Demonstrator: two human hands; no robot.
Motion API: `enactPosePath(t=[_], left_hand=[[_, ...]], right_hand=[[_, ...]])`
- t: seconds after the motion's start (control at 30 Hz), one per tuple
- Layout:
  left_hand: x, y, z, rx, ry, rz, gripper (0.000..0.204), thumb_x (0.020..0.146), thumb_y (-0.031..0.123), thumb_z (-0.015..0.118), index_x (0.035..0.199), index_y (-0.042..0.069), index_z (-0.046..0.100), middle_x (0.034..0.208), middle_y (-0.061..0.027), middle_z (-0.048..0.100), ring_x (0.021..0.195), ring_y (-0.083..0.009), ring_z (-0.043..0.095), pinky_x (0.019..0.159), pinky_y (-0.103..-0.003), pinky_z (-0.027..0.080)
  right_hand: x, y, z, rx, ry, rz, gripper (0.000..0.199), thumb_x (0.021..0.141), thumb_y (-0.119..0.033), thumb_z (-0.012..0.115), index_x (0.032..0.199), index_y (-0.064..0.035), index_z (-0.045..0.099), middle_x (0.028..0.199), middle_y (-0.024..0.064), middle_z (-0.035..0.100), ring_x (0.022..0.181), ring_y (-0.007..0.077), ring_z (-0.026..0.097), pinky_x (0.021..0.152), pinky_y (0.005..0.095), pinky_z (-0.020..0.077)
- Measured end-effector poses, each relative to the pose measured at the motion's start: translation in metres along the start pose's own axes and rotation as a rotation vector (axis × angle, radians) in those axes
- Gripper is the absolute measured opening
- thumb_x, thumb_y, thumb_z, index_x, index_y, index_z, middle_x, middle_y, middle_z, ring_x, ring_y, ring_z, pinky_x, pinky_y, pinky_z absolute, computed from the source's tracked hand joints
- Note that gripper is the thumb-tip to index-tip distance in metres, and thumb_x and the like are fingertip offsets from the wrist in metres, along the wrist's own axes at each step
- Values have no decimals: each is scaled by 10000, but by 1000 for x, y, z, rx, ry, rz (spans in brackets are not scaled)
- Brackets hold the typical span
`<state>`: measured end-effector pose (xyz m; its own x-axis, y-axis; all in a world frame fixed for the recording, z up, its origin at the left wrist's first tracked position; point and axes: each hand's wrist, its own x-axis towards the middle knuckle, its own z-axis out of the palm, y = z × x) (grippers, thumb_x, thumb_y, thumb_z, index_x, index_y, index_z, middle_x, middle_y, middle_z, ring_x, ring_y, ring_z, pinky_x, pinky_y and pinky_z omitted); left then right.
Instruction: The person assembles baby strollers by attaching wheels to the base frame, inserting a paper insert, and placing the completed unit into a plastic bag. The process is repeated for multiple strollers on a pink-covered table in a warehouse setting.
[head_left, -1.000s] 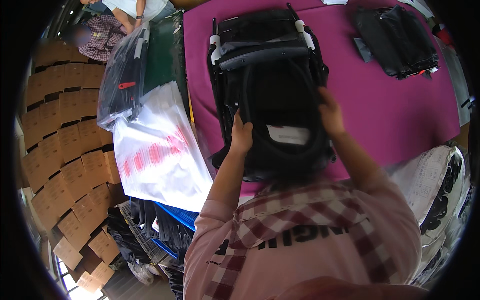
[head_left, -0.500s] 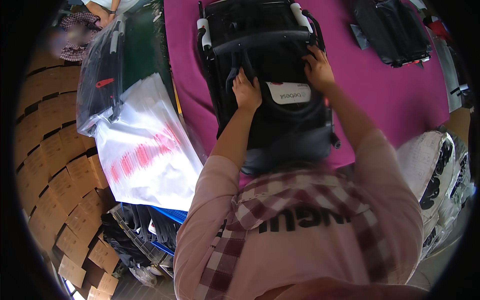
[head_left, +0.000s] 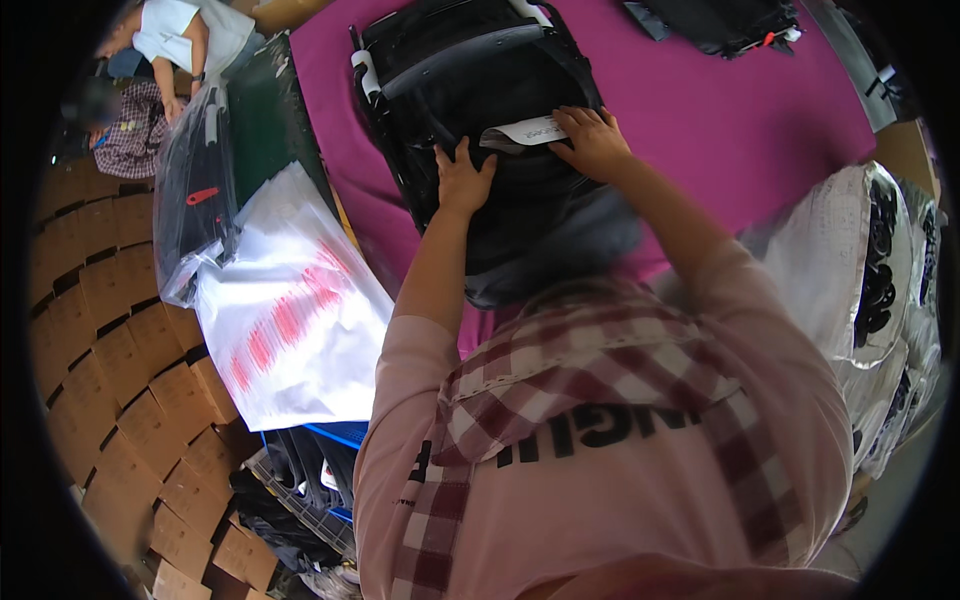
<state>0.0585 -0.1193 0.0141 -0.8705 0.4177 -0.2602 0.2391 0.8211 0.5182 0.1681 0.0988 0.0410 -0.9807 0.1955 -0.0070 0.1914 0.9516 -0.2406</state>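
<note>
Left hand point(head_left: 462, 180) flat and open, right hand point(head_left: 592, 140) seemingly pinching white paper tag point(head_left: 525, 132) atop black fabric backpack point(head_left: 490, 130) on magenta table cover point(head_left: 720, 110): could tear if tugged

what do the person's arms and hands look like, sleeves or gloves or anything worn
Both hands are bare: the left hand and right hand have no gloves, and no rings or watch can be made out. The forearms are uncovered. Loose pale pink short sleeves cover the upper arms, part of a top with a dark red and white checked panel and dark lettering.
</note>
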Motion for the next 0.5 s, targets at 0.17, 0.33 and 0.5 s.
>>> enactPosePath(t=[0.17,0.33,0.5], left_hand=[[-3,-31,18,-183,228,228,593,910,390,581,1398,101,406,1409,-387,272,1309,-506,296,1073,-482,325],[-57,1,4,-77,444,121,646,896,385,598,1394,33,385,1325,-292,429,1213,-441,419,1002,-501,388],[-56,10,-11,71,356,189,633,887,297,599,1427,83,348,1455,-282,304,1340,-433,317,1067,-532,310]], right_hand=[[-80,3,-20,201,290,-32,552,849,-272,635,1359,-150,463,1416,114,416,1310,335,392,1011,490,380],[-225,65,3,110,23,419,481,830,-267,634,1278,-124,529,1353,113,462,1287,301,405,1009,463,388],[-311,110,-2,186,-159,754,490,826,-269,610,1285,-118,531,1246,108,549,1209,287,479,991,449,396]])
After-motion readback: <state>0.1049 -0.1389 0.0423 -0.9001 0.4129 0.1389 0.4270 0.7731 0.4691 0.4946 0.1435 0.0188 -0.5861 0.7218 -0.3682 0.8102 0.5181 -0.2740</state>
